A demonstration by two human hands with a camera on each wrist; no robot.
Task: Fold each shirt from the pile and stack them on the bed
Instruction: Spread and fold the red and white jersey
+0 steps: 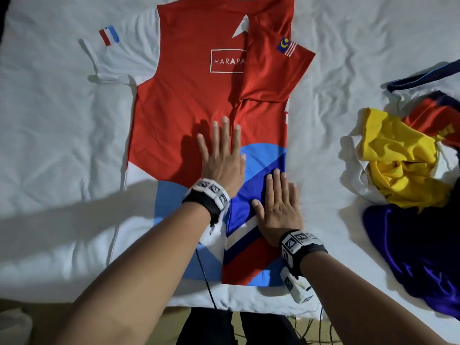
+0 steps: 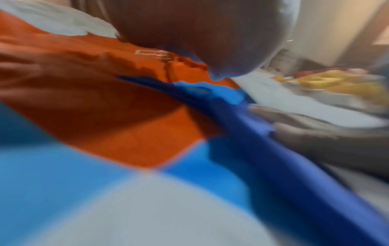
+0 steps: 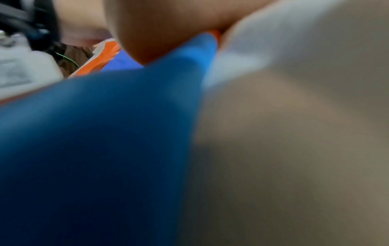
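Red polyester under both palms: the left hand (image 1: 221,155) lies flat with fingers straight on the red, blue and white printed jersey (image 1: 189,100), the right hand (image 1: 278,207) flat on its folded-over right side; neither grip holds anything. That jersey is spread on the wrinkled white bed (image 1: 54,135). A rumpled pile of yellow, red and purple shirts (image 1: 408,170) sits well apart at right.

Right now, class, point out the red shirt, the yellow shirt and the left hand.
red shirt (image 1: 184,100), head view, on its flat red chest panel.
yellow shirt (image 1: 398,155), head view, on its crumpled middle in the pile.
left hand (image 1: 221,160), head view, on its back.
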